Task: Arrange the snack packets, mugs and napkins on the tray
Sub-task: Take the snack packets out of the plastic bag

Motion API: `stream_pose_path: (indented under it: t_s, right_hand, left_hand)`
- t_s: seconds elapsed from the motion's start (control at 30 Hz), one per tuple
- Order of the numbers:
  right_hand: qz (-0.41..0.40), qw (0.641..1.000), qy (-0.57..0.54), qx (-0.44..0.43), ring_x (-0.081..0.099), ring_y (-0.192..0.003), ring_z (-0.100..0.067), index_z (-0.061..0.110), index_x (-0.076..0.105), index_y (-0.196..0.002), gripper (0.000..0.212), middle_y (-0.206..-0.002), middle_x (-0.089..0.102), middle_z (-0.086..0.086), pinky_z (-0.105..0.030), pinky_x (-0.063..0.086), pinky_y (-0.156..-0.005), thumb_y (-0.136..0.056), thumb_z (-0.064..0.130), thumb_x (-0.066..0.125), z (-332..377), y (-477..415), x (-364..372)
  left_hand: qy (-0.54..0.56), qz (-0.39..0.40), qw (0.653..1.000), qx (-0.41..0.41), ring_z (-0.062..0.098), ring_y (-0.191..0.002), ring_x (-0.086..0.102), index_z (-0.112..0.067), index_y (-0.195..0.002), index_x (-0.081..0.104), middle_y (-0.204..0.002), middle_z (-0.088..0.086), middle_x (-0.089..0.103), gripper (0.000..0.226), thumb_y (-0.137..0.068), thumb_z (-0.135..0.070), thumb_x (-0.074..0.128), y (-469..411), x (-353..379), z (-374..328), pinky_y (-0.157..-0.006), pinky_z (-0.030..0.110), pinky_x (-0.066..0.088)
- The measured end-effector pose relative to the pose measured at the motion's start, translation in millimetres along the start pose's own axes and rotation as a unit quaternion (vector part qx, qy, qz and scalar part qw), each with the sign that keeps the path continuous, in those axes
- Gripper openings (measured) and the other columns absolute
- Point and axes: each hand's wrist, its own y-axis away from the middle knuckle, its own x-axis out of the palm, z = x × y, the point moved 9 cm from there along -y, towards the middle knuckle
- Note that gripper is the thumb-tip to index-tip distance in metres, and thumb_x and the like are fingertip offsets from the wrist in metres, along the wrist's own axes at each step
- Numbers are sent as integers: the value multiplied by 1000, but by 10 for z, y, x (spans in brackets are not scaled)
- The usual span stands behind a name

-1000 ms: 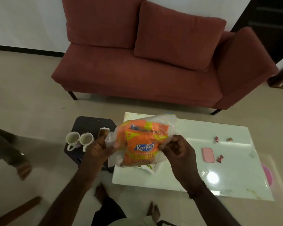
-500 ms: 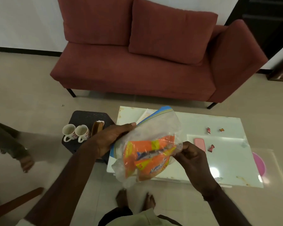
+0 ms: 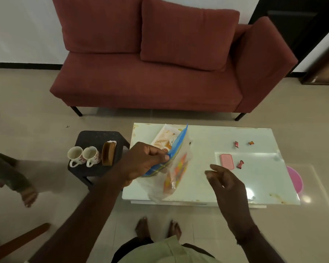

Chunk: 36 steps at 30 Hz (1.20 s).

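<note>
Two bare hands work above the white glossy coffee table (image 3: 226, 137). The left hand (image 3: 142, 162) is curled tight, its fingers (image 3: 160, 155) pinching the blue-edged top of a clear plastic bag (image 3: 171, 168), which hangs down over the table's near left part with orange snack packets (image 3: 176, 170) blurred inside it. The right hand (image 3: 226, 185) hovers just right of the bag with its fingers loosely spread and slightly bent, holding nothing and touching nothing. Behind the bag, a pale patterned tray (image 3: 164, 136) lies on the table's far left corner, partly hidden by the bag and the left hand. On the low black stool (image 3: 95, 137) left of the table stand two white floral mugs (image 3: 84, 156) side by side, touching or nearly so, and just right of them a brown wooden napkin holder (image 3: 108, 153) with white napkins (image 3: 111, 142) showing at its far end. Further right on the table lie a pink rectangular case (image 3: 226, 161) and three small wrapped sweets (image 3: 241, 164). A red fabric sofa (image 3: 160, 73) stands beyond the table.
</note>
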Motion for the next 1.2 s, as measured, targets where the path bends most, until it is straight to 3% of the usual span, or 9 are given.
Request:
stream_pose_path:
  t_s: [0.17, 0.27, 0.47, 0.6, 0.7, 0.83, 0.93, 1.03, 1.2]
  right_hand:
    - [169, 969, -160, 87, 75, -84, -24, 25, 78, -86, 9, -87, 77, -4, -34, 61, -76, -86, 31, 71, 401, 244, 622]
    - [170, 964, -150, 138, 74, -80, -24, 12, 75, -87, 19, -82, 77, -8, -34, 62, -75, -87, 30, 73, 342, 242, 873]
    - [176, 942, -191, 211, 73, -69, -17, 4, 71, -92, 17, -83, 76, -13, -25, 57, -63, -86, 20, 73, 69, 315, 1097]
    - [177, 918, -229, 272, 74, -73, -25, 3, 71, -96, 19, -88, 76, -16, -32, 61, -67, -87, 20, 72, -57, 355, 1153]
    - [200, 913, -204, 291, 73, -73, -27, 5, 68, -101, 31, -90, 75, -14, -34, 61, -68, -86, 31, 74, -120, 363, 1175]
    - [179, 957, -98, 206, 73, -61, -23, 6, 72, -84, 18, -71, 75, -9, -30, 59, -56, -87, 24, 70, -67, 236, 1051]
    - [160, 981, 2, 114, 72, -54, -18, 9, 71, -73, 16, -61, 73, -5, -28, 60, -54, -84, 21, 70, 59, 149, 988]
    - [148, 984, 77, 54, 70, -52, -14, 13, 68, -69, 18, -59, 70, -1, -27, 61, -54, -83, 24, 71, 159, 103, 994]
    - [141, 971, 191, -18, 69, -61, -21, 14, 65, -64, 27, -63, 67, -4, -38, 60, -65, -84, 32, 65, 282, 85, 1039]
  left_hand:
    - [-6, -61, 998, -23, 7, -77, 68, -27, -74, 79, -75, -15, 73, 5, -74, -32, 80, 107, 182, 296, -62, 14, 53]
    - [37, -91, 994, -54, 16, -89, 70, -24, -79, 78, -85, -9, 75, 2, -77, -24, 78, 226, 259, 494, -73, 29, 61]
    - [78, -115, 986, -87, 22, -96, 69, -12, -100, 74, -100, 1, 74, 19, -83, -21, 73, 438, 328, 706, -77, 40, 61]
    - [98, -144, 981, -84, 18, -95, 66, -15, -97, 72, -98, -2, 71, 15, -83, -22, 72, 513, 371, 716, -78, 31, 60]
    - [111, -137, 980, -88, 17, -93, 65, -16, -93, 71, -92, -2, 70, 10, -84, -20, 71, 514, 422, 700, -84, 35, 58]
    - [76, -102, 980, -150, 19, -90, 63, -5, -104, 65, -95, 7, 65, 21, -87, -18, 68, 488, 500, 776, -90, 37, 55]
    - [105, -124, 980, -115, 15, -73, 62, -9, -82, 68, -81, 8, 67, 11, -85, -19, 70, 482, 439, 776, -70, 30, 55]
    - [113, -139, 978, -109, 20, -79, 62, -4, -78, 68, -75, 7, 66, 18, -88, -19, 67, 485, 446, 852, -80, 38, 54]
    - [2, -269, 963, -29, 1, -64, 64, -16, -68, 72, -60, -10, 66, 19, -83, -27, 71, 546, 344, 760, -53, 5, 43]
